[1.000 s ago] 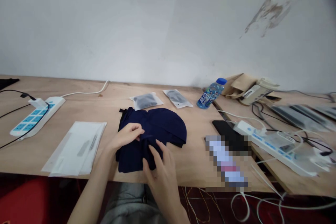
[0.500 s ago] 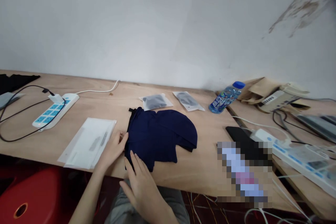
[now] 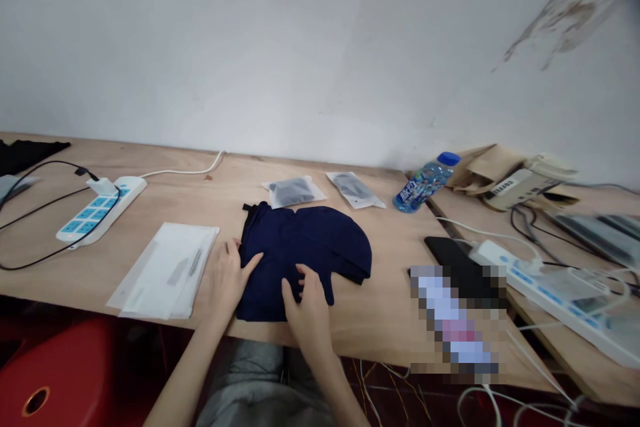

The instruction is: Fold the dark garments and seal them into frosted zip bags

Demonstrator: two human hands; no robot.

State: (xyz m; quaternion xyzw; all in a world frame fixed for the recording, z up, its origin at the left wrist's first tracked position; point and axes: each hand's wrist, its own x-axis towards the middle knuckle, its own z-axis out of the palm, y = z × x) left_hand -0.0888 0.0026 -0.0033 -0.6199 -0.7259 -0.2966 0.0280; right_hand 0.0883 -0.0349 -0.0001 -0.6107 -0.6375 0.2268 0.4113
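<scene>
A dark navy cloth (image 3: 295, 233), partly folded with a black band along its left edge, lies on the wooden table (image 3: 380, 320) near the front edge. My left hand (image 3: 230, 280) rests at the cloth's left edge, fingers apart, its thumb on the fabric. Over the lower right part of the cloth is my right hand (image 3: 307, 303), its thumb and fingers spread and curved onto the fabric. Flat white plastic bags (image 3: 167, 270) lie left of my left hand. Behind the cloth are two small clear packets (image 3: 295, 191) (image 3: 355, 189) with dark contents.
A power strip (image 3: 100, 213) with black cables lies at the left, and another (image 3: 545, 287) at the right. A bottle (image 3: 425, 183) leans near the back right, beside brown paper packaging (image 3: 480, 167). A black object (image 3: 455, 263) and a pixelated item (image 3: 455, 323) lie front right. A red stool (image 3: 65, 373) stands below.
My right hand has moved right and up onto the cloth's lower right part. My left hand's thumb has spread over the fabric. The cloth's lower edge lies flatter, and the view has shifted slightly.
</scene>
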